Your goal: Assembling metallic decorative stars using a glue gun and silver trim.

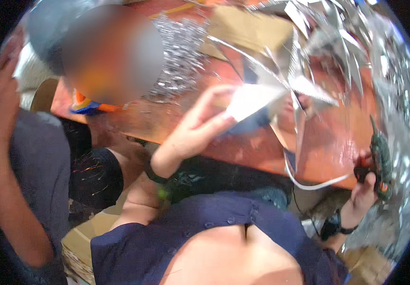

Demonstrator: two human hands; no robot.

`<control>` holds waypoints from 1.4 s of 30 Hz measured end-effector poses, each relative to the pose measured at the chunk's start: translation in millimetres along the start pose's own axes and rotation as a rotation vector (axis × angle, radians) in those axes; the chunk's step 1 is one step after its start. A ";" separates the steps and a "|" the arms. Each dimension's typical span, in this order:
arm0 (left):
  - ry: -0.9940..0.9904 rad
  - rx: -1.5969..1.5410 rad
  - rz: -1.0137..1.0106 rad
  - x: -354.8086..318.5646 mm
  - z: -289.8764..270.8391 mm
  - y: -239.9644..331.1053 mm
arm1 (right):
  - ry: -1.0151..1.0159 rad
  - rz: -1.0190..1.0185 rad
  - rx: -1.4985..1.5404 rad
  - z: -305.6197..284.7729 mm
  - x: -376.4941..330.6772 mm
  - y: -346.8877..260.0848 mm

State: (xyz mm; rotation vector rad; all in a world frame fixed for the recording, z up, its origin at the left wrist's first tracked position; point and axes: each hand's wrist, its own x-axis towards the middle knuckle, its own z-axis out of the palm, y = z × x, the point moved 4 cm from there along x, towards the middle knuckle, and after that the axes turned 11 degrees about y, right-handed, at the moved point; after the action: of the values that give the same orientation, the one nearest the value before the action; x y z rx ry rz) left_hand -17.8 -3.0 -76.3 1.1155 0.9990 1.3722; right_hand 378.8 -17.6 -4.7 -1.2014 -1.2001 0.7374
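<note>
My left hand (206, 114) pinches one point of a shiny silver star (260, 97) with several long, folded, mirror-like points. The star is raised over the orange table, and its surfaces throw back blurred reflections. Off to the right, my right hand (365, 186) is wrapped round a dark green glue gun (380, 159). Its nozzle points up and away from me, apart from the star. A white band (316, 185) curves from below the star toward my right hand; whether it is attached to either I cannot tell.
The orange table (330, 154) carries a heap of silver tinsel (179, 52) and brown cardboard (247, 26). More silver star shapes (347, 47) lie at the far right, beside crumpled silver foil (402, 95). Another person (38, 166) is close on my left.
</note>
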 end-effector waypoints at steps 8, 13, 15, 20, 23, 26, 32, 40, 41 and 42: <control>0.147 -0.011 -0.179 1.1 17.1 13.6 | -0.076 -0.078 -0.288 -16.0 -66.2 10.9; 0.171 -0.053 -0.160 -3.1 7.8 16.8 | -0.550 -0.220 -0.379 24.5 -77.0 -17.3; 0.140 -0.149 -0.202 -0.5 10.0 12.8 | -0.496 -0.250 -0.346 22.2 -84.0 -7.8; 0.197 -0.240 -0.231 -0.6 24.8 24.4 | -0.526 -0.308 -0.266 30.3 -80.7 -19.1; 0.098 -0.317 -0.234 1.2 26.1 25.3 | -0.496 -0.306 -0.287 27.0 -79.5 -26.9; 0.103 -0.311 -0.213 -2.0 29.5 28.4 | -0.445 -0.290 -0.276 33.6 -72.9 -34.0; 0.137 -0.295 -0.223 -1.5 29.7 27.4 | -0.434 -0.276 -0.293 34.2 -65.5 -25.6; 0.163 -0.263 -0.225 1.6 30.9 28.0 | -0.409 -0.327 -0.402 36.0 -66.6 -27.5; 0.170 -0.259 -0.222 0.0 29.1 27.8 | -0.402 -0.343 -0.428 37.4 -67.1 -25.8; 0.184 -0.248 -0.218 -1.5 27.4 27.5 | -0.406 -0.344 -0.422 39.9 -67.9 -24.8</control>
State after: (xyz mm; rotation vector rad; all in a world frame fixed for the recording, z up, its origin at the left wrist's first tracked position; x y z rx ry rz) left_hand 3.1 -7.4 -43.8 0.6853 1.0172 1.3934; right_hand 319.1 -74.8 -3.9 -1.1646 -1.9171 0.4902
